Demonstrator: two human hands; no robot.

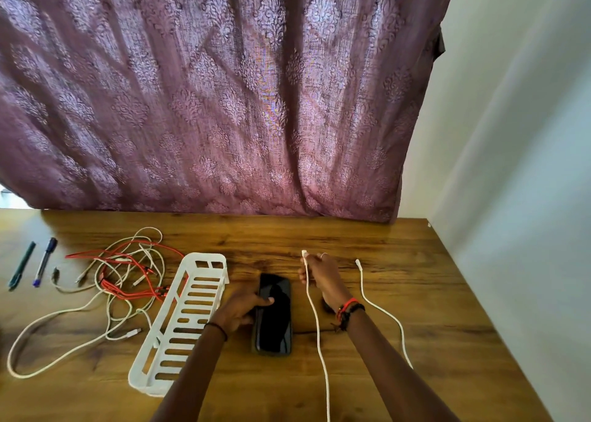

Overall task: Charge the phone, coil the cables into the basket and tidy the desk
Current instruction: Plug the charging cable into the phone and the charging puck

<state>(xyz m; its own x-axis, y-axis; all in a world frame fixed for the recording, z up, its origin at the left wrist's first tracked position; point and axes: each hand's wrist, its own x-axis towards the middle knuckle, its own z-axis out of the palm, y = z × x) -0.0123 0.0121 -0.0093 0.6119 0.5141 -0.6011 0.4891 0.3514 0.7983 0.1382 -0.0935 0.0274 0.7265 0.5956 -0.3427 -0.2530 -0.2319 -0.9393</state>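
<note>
On the wooden tabletop (399, 293), a dark phone (275, 316) is lain flat and gripped at its left edge by the left hand (243, 309), thumb on the screen. A white cable (315, 319) is pinched near its plug by the right hand (319, 277). A white basket (182, 322) is set left of the phone. Farther left, tangled white and red cables (124, 274) and two pens (32, 265) are spread.
</note>
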